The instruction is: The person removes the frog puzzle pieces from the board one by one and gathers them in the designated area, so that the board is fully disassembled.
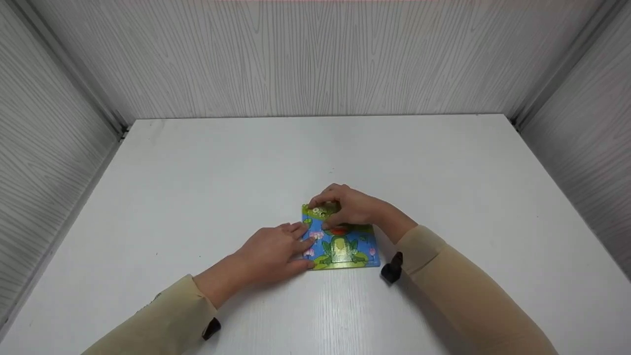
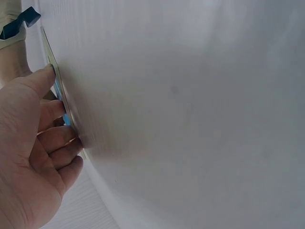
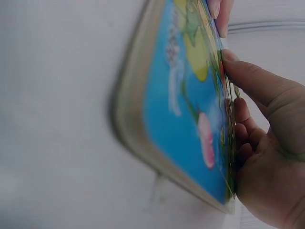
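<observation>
A frog-picture puzzle board (image 1: 362,246), blue with green and pink flowers, lies flat on the table. My left hand (image 1: 276,249) rests along its left side, fingers spread and fingertips at the edge and on the picture. Over the board's upper part, my right hand (image 1: 352,203) has thumb and fingers bent round a green puzzle piece (image 1: 318,212) printed with the frog's eyes. From the right wrist, a thin edge of that piece (image 3: 237,90) shows between thumb and fingers, slightly off the board. The right hand hides much of the board's top.
The white table (image 1: 222,172) extends around the board on all sides. A wood-grain back wall (image 1: 315,59) and side panels (image 1: 44,123) enclose it. Dark straps (image 1: 392,268) hang from the sleeve cuffs.
</observation>
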Motion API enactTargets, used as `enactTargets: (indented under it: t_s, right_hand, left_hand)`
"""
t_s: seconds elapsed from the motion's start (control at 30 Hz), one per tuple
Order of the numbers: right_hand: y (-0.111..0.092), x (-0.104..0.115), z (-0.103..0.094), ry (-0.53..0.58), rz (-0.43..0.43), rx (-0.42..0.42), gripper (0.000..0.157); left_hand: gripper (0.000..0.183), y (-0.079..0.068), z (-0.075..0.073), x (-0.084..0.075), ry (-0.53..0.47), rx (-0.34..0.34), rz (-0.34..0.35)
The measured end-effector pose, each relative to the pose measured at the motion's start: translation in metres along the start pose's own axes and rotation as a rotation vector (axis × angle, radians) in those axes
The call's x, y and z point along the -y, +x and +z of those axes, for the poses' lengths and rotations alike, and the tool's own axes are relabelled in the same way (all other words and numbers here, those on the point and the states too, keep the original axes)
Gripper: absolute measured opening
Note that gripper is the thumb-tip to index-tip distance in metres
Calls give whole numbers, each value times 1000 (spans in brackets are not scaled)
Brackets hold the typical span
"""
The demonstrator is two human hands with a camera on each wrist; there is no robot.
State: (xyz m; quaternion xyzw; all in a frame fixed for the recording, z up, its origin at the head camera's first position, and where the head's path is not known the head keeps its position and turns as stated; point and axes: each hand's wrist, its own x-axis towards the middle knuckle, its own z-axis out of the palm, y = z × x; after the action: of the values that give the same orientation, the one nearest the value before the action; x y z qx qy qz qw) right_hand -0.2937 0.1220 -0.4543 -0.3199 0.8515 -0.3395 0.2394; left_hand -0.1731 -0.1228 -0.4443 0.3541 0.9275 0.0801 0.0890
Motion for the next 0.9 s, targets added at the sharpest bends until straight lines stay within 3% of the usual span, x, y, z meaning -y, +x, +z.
enactTargets:
  t_s: [0.53,0.9]
  right_hand:
    - [0,-1,0,127,-27,21,47]
    - [-3,-3,1,80,-18,-4,47]
  left_hand:
    - [60,0,0,0,6,-3,-9]
    - [61,1,0,-2,11,17,-40]
